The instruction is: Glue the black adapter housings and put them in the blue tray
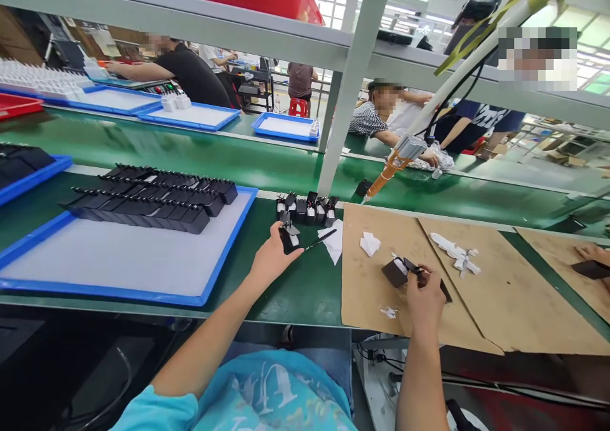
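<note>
Looking down from the head view, both of the person's hands are over a green counter (295, 297). The left grip (269, 254) is closed around a small black box (286, 239), whose flap stands raised above a white interior. From the thumb tip a thin black stick (320, 239) reaches toward a white sheet (335, 243); whether it is pinched or only touching, I cannot tell. Just beyond this hand, a cluster of black boxes (301, 211) with white insides stands near the upright post (344, 94).

The right grip (426, 301) is closed, fingers bunched on the flap side of a second black box (393, 273), which sits tilted over brown cardboard (365, 291); the fingers hide the exact contact. Near it are a white scrap (370, 244) and small white bits (389, 313). An orange-bodied tool (385, 178) hangs above the cardboard's far edge.

Left of the hands, a blue-rimmed tray (119, 262) carries rows of black cases (143, 197) at its far side. At the right edge, a co-worker's hand (592, 252) is beside another black piece (591, 269).
</note>
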Available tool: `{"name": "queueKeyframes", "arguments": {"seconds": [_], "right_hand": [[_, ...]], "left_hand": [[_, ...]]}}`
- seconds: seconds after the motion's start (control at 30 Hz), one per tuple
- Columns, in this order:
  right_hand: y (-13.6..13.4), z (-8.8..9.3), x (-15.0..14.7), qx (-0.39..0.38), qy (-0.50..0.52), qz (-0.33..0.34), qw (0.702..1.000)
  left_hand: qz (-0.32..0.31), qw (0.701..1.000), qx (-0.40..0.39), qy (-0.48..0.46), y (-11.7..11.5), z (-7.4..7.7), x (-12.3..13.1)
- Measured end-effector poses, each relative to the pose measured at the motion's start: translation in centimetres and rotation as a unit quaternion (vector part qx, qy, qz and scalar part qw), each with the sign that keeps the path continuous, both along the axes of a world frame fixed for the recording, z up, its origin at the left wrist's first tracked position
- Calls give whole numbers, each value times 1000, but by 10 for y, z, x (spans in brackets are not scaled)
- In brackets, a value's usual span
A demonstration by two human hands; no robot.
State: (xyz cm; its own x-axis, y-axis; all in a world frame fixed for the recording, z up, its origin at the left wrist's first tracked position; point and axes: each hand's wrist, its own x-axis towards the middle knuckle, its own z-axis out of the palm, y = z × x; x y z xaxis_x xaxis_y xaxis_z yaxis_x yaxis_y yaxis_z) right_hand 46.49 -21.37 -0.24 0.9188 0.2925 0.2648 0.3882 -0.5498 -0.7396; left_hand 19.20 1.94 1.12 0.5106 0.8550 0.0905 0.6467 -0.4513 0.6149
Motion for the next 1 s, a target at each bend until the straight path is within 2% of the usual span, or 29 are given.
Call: {"name": "queueKeyframes", "arguments": {"seconds": [0.1,0.23,0.3,0.4,0.47,0.53,0.63,0.7,0.73,0.83,0.9,1.0], "right_hand": [[-2,-5,-6,30,34,27,999],[-4,-14,-14,75,93,66,991],[-6,-13,-20,104,120,80,984],[-5,-5,-36,136,167,123,969],[-1,1,-54,149,218,175,949],[2,5,-74,171,288,241,911],[-2,7,-94,174,320,298,883],[-12,10,-96,144,301,316,888],[-18,12,-95,121,271,318,901],[-31,18,-92,47,88,312,945],[-30,20,-91,6,-22,338,941],[-21,12,-93,-9,-80,362,929]], "left_hand": [[1,1000,12,-16,0,3,-3],[18,980,163,-111,-18,9,-6],[-27,969,188,-157,-34,15,-2],[-188,963,104,-163,-64,19,14],[-290,944,45,-148,-84,14,30],[-337,930,17,-144,-101,5,46],[-336,929,2,-158,-113,-7,61],[-328,930,-16,-166,-112,-11,64],[-325,930,-30,-170,-110,-10,64],[-315,929,-75,-179,-104,-1,66],[-327,923,-102,-174,-102,10,69],[-359,912,-135,-147,-105,24,76]]}}
